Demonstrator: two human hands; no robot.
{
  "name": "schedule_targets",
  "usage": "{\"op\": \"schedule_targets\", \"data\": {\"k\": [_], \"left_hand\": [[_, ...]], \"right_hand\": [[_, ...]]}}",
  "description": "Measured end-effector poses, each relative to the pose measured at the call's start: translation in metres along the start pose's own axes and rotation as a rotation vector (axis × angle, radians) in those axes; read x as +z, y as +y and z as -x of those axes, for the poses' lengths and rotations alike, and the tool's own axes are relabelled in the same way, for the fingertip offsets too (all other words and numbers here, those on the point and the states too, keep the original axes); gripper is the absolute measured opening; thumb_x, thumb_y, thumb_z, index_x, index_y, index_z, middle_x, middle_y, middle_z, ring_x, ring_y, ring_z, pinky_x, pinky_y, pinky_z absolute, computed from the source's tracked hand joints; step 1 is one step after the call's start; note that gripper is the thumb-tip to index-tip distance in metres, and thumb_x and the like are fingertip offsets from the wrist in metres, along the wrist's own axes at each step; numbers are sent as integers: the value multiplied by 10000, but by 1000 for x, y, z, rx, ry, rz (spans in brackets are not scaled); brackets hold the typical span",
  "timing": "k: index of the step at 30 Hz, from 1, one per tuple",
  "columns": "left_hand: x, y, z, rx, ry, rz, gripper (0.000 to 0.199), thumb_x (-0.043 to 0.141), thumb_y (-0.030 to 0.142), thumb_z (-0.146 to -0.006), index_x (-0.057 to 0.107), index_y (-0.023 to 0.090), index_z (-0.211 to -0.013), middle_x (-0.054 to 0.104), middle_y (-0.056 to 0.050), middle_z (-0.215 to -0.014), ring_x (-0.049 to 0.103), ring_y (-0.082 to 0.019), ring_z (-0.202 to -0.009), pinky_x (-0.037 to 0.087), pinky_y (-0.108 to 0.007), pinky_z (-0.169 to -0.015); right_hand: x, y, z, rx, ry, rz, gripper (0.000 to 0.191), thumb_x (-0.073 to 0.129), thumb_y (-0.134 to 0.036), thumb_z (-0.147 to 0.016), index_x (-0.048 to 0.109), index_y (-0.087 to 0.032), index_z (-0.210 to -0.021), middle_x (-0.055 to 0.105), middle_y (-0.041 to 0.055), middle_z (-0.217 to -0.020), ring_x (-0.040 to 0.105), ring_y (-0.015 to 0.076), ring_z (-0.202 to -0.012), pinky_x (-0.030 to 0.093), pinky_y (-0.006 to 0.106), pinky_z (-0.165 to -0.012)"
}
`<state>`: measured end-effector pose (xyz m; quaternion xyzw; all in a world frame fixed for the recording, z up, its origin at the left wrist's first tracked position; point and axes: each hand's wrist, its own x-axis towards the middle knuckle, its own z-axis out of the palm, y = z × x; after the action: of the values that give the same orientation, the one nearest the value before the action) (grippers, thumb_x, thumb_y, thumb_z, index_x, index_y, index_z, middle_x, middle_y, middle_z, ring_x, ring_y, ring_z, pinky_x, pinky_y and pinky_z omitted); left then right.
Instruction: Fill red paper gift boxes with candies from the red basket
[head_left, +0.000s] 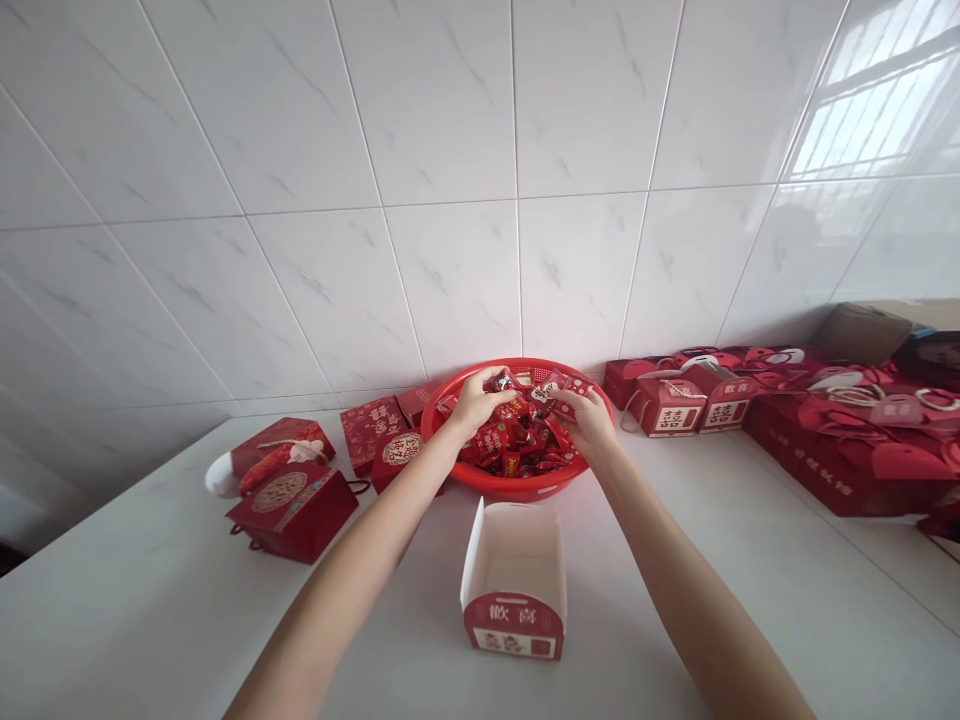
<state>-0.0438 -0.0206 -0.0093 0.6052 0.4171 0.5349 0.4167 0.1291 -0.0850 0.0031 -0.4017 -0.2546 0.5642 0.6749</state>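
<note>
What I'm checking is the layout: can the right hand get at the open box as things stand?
Probably yes: only the near rim of the red basket seems to lie between the right hand and the open box, though that hand holds a red packet.

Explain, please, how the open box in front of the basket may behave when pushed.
The open box shows thin walls and a bare inside, so it is probably light. Those walls would likely bend under a squeeze. It stands flat on the table, so a gentle push should probably slide it.
</note>
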Motion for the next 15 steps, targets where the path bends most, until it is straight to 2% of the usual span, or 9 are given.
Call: {"op": "schedule_targets", "data": {"k": [6, 11, 15], "left_hand": [[4, 6, 4, 29, -53, 105, 597, 845, 265, -614, 697, 160, -1183, 723, -96, -1188, 677, -252, -1062, 514, -414, -988], [5, 11, 6, 76, -46, 123, 533, 842, 307, -626, 715, 178, -1127, 722, -73, -1178, 655, -248, -1108, 493, -390, -1011], [5, 10, 6, 98, -58, 85, 531, 837, 316, -635, 710, 175, -1131, 735, -74, -1137, 663, -253, -1079, 499, -397, -988]], "right_hand": [[3, 0, 4, -18, 13, 25, 222, 760, -56, -598, 617, -179, -715, 710, -7, -683, 664, 131, -602, 511, 189, -471], [1, 5, -2, -29, 49, 44, 266, 760, -54, -615, 580, -204, -741, 676, -39, -651, 640, 118, -569, 498, 171, -438], [1, 5, -2, 4, -38, 69, 245, 750, -63, -656, 585, -213, -757, 688, -35, -699, 680, 143, -662, 595, 224, -523]]}}
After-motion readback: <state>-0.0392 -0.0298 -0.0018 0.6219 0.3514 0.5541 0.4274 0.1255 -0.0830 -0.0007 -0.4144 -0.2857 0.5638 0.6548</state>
